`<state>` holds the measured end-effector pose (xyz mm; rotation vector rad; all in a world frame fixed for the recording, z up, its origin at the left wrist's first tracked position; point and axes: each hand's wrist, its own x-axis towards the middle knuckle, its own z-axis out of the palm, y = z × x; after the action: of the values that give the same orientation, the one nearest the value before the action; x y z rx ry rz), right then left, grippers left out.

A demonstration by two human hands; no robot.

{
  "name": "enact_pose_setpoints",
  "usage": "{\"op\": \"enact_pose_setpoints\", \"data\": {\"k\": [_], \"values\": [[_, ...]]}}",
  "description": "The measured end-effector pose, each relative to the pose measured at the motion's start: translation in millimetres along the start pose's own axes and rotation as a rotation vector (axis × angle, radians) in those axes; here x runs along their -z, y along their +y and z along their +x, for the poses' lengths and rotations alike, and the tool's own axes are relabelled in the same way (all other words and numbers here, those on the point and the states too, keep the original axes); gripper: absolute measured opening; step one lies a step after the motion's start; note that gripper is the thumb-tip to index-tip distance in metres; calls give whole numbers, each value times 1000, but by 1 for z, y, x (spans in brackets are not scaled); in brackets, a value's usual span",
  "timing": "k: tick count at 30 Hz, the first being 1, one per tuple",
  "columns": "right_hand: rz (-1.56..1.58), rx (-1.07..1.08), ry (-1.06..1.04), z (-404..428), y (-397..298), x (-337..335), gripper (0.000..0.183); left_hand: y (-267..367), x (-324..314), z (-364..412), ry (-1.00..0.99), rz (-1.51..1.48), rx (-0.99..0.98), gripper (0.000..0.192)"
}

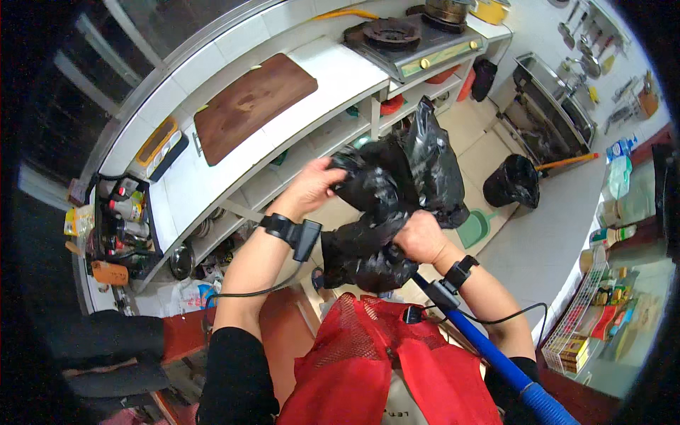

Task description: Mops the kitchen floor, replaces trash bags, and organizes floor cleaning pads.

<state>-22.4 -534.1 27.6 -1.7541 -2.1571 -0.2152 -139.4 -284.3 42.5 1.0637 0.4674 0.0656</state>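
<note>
Black plastic bags point(372, 196) hang bunched before me, in the middle of the view. My left hand point(317, 183) pinches the upper left part of the black plastic between thumb and fingers. Closed around a gathered part at the lower right is my right hand point(422, 236). A larger black bag point(433, 164) bulges just beyond; whether it is joined to the plastic in my hands cannot be told. A blue pole point(489, 340) runs beside my right forearm, its upper end hidden near the right wrist.
A counter with a wooden cutting board point(255, 106) and a gas stove point(414, 48) curves along the left and top. On the floor stand a black-lined bin point(511, 183) and a green dustpan point(474, 227). A wire basket point(576, 319) sits at the right.
</note>
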Motion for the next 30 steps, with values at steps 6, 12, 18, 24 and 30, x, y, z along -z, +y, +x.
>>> {"op": "enact_pose_setpoints", "data": {"k": [6, 12, 18, 24, 30], "values": [[-98, -406, -327, -70, 24, -23, 9, 47, 56, -30, 147, -263, -281, 44], [72, -690, -430, -79, 31, -14, 33, 19, 50, -36, 122, 36, -203, 53], [384, -640, -353, 9, -1, 24, 97, -7, -13, -59, -70, 180, 32, 45], [337, -434, -274, 8, 1, -16, 52, -20, -48, -80, -290, 589, 103, 25], [86, -478, 144, -14, 22, 10, 24, -27, 10, -105, -307, 370, 307, 33]]}}
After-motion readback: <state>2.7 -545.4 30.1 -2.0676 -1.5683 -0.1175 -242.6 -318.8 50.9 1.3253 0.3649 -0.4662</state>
